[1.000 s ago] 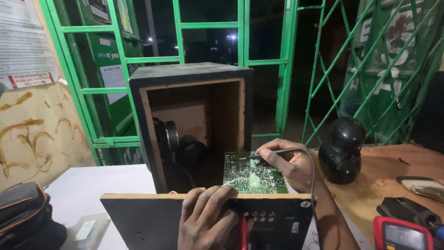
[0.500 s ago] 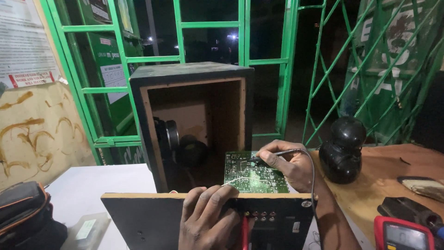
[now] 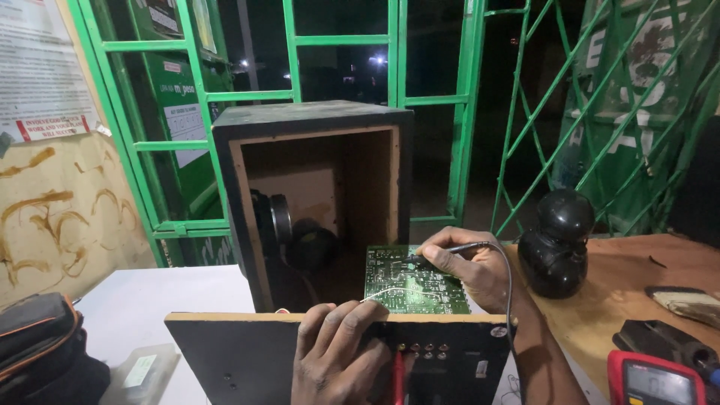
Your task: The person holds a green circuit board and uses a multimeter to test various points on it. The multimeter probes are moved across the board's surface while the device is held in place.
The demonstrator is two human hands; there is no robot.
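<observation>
A green circuit board [image 3: 411, 283] stands out behind a black back panel [image 3: 247, 356] that I hold upright. My left hand [image 3: 341, 358] grips the panel's top edge, fingers draped over its front. My right hand [image 3: 466, 268] holds a thin soldering iron [image 3: 442, 250] with a dark cable, its tip touching the board's upper part. A thin wire of solder [image 3: 390, 292] curves across the board near my left fingers. Behind stands an open black speaker cabinet [image 3: 315, 199] with a speaker driver [image 3: 279, 221] inside.
A black rounded speaker [image 3: 556, 244] sits on the wooden table [image 3: 622, 292] to the right, with a red multimeter [image 3: 649, 379] and dark tools near the corner. A dark bag [image 3: 37, 349] lies on the white surface at left. Green metal grilles stand behind.
</observation>
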